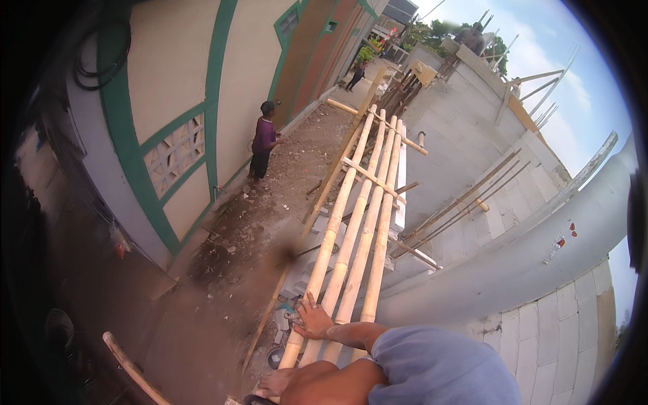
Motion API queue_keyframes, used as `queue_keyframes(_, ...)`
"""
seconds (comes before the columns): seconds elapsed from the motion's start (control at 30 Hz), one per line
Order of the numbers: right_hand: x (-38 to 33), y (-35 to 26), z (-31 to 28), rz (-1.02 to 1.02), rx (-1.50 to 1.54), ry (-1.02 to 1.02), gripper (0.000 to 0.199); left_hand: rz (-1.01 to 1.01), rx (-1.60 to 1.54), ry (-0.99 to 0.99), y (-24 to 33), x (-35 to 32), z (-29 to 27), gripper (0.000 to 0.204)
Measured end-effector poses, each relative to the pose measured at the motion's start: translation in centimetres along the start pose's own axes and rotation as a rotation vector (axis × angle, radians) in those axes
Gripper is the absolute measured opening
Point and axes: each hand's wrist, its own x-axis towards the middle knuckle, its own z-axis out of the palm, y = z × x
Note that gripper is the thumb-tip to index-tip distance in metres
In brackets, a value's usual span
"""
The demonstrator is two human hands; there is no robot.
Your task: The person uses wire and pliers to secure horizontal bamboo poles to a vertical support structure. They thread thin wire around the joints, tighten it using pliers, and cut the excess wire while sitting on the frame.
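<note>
Right hand (312, 318) is splayed over the left edge of 4 bamboo poles (362, 233) beside the block wall (445, 121), probably for balance. Left hand (273, 383): can't tell its grip. Crosspiece (373, 179) likely keeps poles spaced.

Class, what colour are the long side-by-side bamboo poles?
The bamboo poles are pale yellow-tan; see the head view.

Lower hand (273, 383) sits partly hidden, grip unreadable. Grey-blue sleeve (442, 368) is cut off at bottom edge. Bamboo poles (368, 223) lose near ends behind arms (358, 333). Lower-left ground (192, 337) blurs. Far person (356, 75) is too small to tell.
</note>
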Motion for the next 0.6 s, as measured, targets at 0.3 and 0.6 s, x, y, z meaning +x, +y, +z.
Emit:
queue_keyframes(0.3,0.0,0.2,-0.7,-0.056,0.033,0.11,0.067,0.023,0.059,-0.082,-4.8,-2.8,8.2,0.043)
queue_keyframes(0.6,0.6,0.8,0.0,-0.081,0.022,0.133,0.054,-0.327,-0.189,-0.028,6.2,4.8,-5.4,0.028)
